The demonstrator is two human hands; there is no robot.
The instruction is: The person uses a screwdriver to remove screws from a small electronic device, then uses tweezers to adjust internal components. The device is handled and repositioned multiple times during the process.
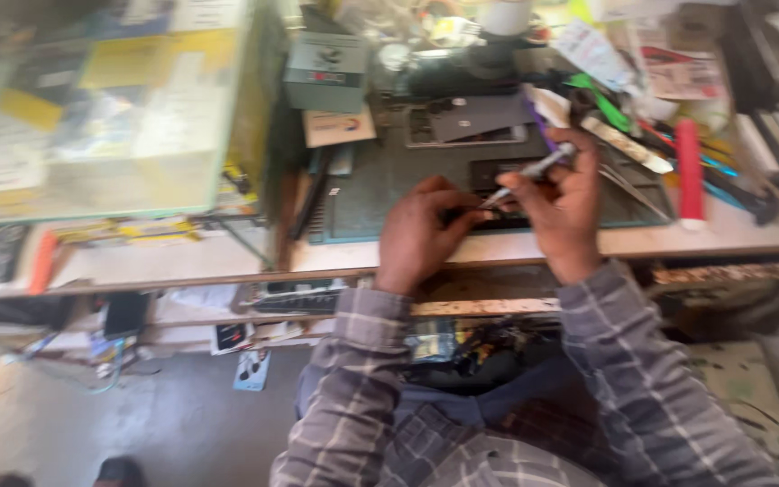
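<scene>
Grey-green rubber work mat (380,194) covers the middle of a cluttered workbench (732,236), seen from a head-worn camera looking down over plaid shirt sleeves; the whole view is motion-blurred. On the near edge of the mat lies a small dark flat device (498,219), probably a phone, partly hidden by both hands, so its details cannot be made out. The left hand (418,236) rests on the mat with its fingers curled down onto the left end of the device, pressing or gripping it. The right hand (559,200) is closed around a slim silver screwdriver (534,171), pinched between thumb and fingers and slanted down to the left, its tip touching the device just beside the left hand's fingertips. At the back of the mat lies a grey flat panel (478,115), and behind that stands a small grey-green box (326,70). To the right of the hands, a red cylindrical tube (690,171) lies on the bench near the mat's edge, among green-handled tools (604,101) and scattered papers. Left of the mat stands a large pale green glass-fronted case (101,108) with yellow and white packets inside. Below the bench top, an open drawer or shelf (489,307) holds small parts in front of the person's lap. Bare grey floor (137,424) shows at lower left, with a few cards lying on it.
</scene>
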